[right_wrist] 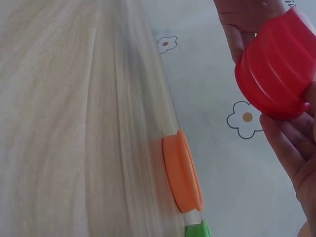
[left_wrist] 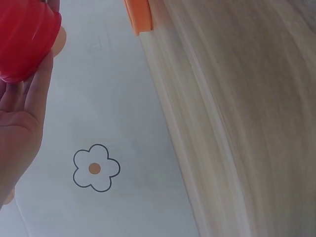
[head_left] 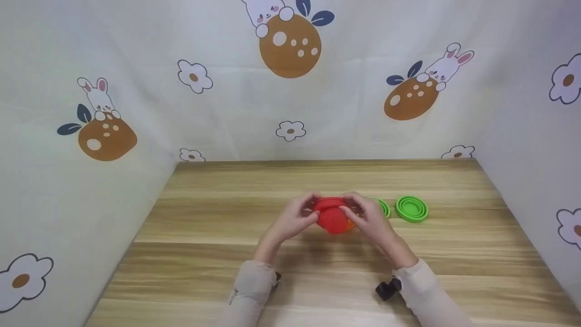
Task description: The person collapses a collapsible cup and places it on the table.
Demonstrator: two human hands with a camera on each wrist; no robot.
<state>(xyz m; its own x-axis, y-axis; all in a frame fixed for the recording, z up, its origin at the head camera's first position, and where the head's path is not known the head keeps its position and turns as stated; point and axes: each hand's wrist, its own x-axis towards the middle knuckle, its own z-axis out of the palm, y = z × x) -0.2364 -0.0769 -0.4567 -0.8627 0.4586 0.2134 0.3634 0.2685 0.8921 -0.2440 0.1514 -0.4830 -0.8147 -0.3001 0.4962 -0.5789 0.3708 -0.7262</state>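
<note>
Both hands hold a red collapsible silicone cup above the wooden table. Its ridged wall is partly extended, and the narrow end faces the head camera. On one side my left hand grips the rim between thumb and fingers. The right hand pinches the opposite side the same way. In the right wrist view the stepped rings of the red cup show from the side, tilted. Behind the cup and mostly hidden in the head view, an orange collapsed cup lies on the table.
A green collapsed cup lies right of the hands, its concentric rings facing up. Another green ringed piece is partly covered by the right hand. A patterned curtain encloses the wooden table at the back and sides.
</note>
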